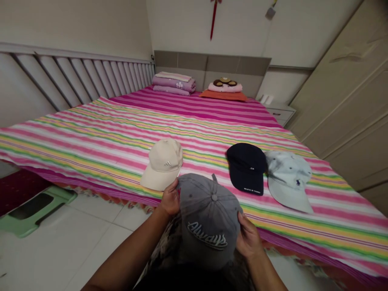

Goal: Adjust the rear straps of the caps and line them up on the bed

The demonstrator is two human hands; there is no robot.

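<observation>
A grey baseball cap (209,202) with "Always" embroidered on its front is held between my two hands, just off the bed's near edge. My left hand (171,199) grips its left side, and my right hand (249,236) grips its right side; some fingertips are hidden under the cap. Just beyond my left hand, a cream cap (165,159) with a small logo lies on the bed. To the right, a dark navy cap (247,165) rests against a pale blue, blotchy cap (289,178) with a small dark emblem.
A striped cloth (121,137) covers the bed. Folded purple bedding (174,85) and a pink and orange stack (224,89) sit by the headboard (194,60). A green stool (36,210) stands on the tiled floor at left; a white nightstand (280,112) is at the far right.
</observation>
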